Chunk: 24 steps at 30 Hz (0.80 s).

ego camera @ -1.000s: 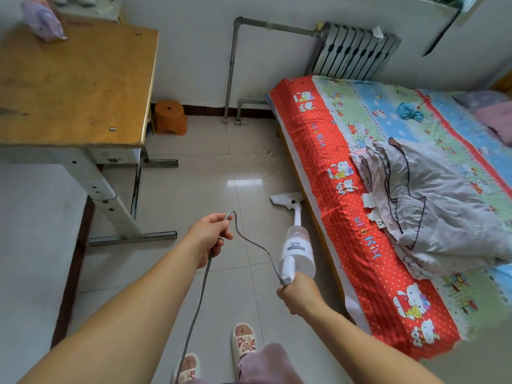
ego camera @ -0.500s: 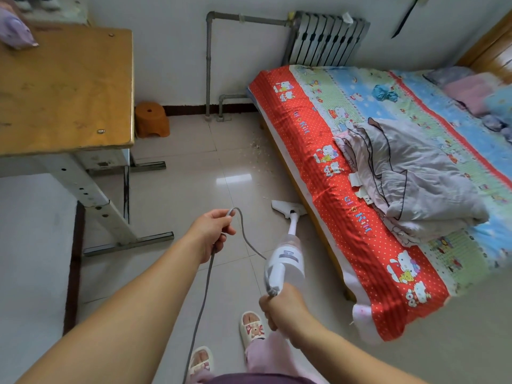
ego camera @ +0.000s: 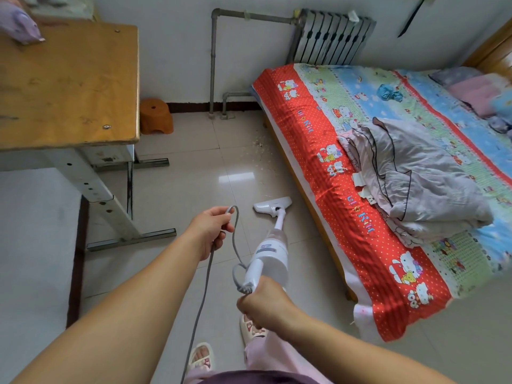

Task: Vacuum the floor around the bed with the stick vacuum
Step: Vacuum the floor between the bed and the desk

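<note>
A white stick vacuum [ego camera: 273, 252] slants down to the tiled floor [ego camera: 194, 189]. Its flat nozzle [ego camera: 273, 207] rests on the tiles a short way left of the bed [ego camera: 360, 206]. My right hand [ego camera: 263, 306] is closed around the vacuum's handle at the lower end. Further left and higher, my left hand [ego camera: 212, 228] pinches a loop of the grey power cord [ego camera: 205, 284], which hangs down past my slippered feet [ego camera: 202, 356]. Pale crumbs [ego camera: 260, 145] lie scattered on the floor beside the bed's far corner.
A wooden desk [ego camera: 69, 84] on grey metal legs [ego camera: 116, 217] fills the left side. An orange plastic stool [ego camera: 155, 116] stands by the wall. A radiator [ego camera: 332, 40] and pipes [ego camera: 212, 65] line the back wall. A grey quilt [ego camera: 415, 176] lies crumpled on the bed.
The vacuum's nozzle has been drawn back from the bed's edge and to the left. My view has shifted so the bed sits further right; my left hand keeps the cord.
</note>
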Each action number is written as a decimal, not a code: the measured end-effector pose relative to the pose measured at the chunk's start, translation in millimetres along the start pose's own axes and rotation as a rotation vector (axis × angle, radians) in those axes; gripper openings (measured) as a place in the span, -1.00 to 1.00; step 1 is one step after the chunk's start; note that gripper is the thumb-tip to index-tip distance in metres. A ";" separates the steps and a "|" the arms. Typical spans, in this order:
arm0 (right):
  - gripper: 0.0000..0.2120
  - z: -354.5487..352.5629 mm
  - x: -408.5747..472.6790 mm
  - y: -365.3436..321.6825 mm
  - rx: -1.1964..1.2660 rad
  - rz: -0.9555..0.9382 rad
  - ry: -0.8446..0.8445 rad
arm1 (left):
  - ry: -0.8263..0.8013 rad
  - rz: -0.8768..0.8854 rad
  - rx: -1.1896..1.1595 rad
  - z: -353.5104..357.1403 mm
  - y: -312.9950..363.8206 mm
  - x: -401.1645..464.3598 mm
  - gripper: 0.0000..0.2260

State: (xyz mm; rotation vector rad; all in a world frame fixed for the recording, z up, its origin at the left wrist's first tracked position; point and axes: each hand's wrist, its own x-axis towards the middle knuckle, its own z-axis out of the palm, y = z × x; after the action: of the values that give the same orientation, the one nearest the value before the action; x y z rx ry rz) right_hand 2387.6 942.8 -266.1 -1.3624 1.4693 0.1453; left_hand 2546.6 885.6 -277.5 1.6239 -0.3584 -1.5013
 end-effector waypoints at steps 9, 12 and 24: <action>-0.78 -24.8 44.3 -8.6 0.147 -0.006 0.054 | 0.050 0.001 -0.019 -3.2 1.1 8.6 -0.83; -0.85 -20.6 34.8 -1.7 0.082 0.008 0.012 | 0.055 -0.011 -0.019 0.6 1.1 11.3 -0.83; -0.92 -8.9 30.3 4.5 0.023 0.059 -0.071 | 0.057 -0.049 -0.029 17.3 -0.6 18.7 -0.83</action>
State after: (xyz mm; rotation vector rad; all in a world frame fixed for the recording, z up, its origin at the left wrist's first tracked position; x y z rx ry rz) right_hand 2385.8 918.7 -287.0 -1.2840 1.4484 0.2118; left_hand 2535.0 865.8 -288.4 1.6595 -0.2655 -1.4871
